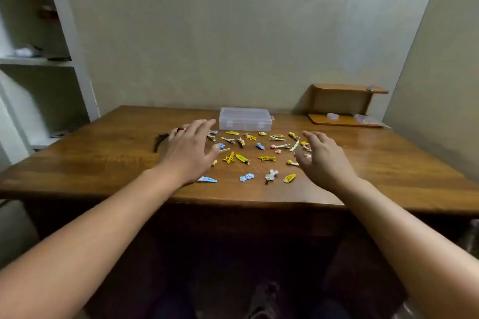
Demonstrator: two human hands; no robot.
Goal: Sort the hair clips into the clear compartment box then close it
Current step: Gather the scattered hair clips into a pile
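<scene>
Nothing sorted yet: small colourful hair clips [259, 153] are flanked by the empty, spread-fingered left hand [188, 149] and right hand [322, 159], the shut clear plastic compartment box [245, 119] at twelve o'clock needing opening first

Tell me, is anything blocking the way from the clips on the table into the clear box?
Yes, the lid. The clear compartment box sits closed behind the scattered hair clips, so it must be opened first. Both the left hand and the right hand hover open over the clips, holding nothing.
</scene>
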